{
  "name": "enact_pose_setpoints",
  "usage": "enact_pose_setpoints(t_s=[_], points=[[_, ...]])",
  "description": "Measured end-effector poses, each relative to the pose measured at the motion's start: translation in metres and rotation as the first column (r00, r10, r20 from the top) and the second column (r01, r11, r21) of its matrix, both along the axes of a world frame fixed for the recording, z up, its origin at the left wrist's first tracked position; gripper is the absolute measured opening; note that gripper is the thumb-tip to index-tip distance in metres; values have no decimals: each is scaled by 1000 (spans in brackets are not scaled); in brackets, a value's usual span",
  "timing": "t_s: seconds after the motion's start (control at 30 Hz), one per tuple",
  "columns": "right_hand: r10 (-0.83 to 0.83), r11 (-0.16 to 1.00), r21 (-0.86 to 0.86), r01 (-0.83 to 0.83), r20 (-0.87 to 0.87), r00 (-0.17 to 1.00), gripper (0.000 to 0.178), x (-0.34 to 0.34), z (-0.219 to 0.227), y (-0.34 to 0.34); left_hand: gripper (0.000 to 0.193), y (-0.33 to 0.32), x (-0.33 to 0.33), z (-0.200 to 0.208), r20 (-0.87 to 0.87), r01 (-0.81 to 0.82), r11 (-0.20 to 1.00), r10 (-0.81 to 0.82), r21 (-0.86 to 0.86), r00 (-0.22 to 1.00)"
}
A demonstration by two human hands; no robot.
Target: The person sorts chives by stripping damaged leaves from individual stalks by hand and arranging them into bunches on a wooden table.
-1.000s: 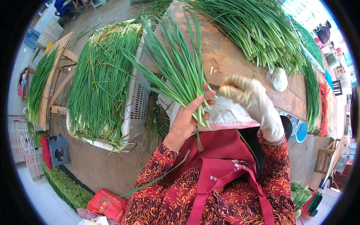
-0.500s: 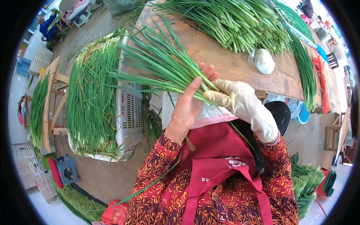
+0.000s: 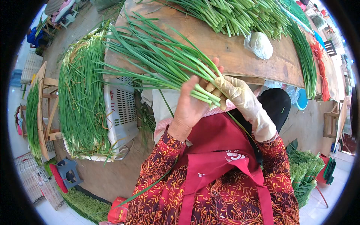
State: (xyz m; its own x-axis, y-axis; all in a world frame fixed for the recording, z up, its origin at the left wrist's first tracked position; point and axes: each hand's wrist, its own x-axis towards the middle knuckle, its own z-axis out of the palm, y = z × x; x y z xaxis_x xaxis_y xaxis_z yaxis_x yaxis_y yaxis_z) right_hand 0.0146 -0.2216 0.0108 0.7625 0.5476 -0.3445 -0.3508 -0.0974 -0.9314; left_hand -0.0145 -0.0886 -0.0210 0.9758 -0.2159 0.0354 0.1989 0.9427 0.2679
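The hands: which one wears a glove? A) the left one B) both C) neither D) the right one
D: the right hand wears a pale glove, while the left hand is bare; both grip the bunch of green onions.

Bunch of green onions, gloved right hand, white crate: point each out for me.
bunch of green onions (image 3: 161,63), head view, on the middle of the stalks.
gloved right hand (image 3: 234,92), head view, back of the glove.
white crate (image 3: 122,108), head view, its slotted side wall.

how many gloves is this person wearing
1: a cream rubber glove on the right hand, at the cut ends of the green chive bunch. The left hand is bare.
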Motion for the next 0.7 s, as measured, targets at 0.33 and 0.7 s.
enact_pose_setpoints(t_s=[0.33, 0.7], points=[[189, 814, -566, 135, 478, 858, 25, 10, 48, -17, 54, -2, -8, -1, -59, 52, 980, -41, 191, 997], [250, 885, -453, 111, 662, 706, 17, 10, 57, 18, 42, -2, -14, -8, -132, 19, 995, -7, 97, 991]])
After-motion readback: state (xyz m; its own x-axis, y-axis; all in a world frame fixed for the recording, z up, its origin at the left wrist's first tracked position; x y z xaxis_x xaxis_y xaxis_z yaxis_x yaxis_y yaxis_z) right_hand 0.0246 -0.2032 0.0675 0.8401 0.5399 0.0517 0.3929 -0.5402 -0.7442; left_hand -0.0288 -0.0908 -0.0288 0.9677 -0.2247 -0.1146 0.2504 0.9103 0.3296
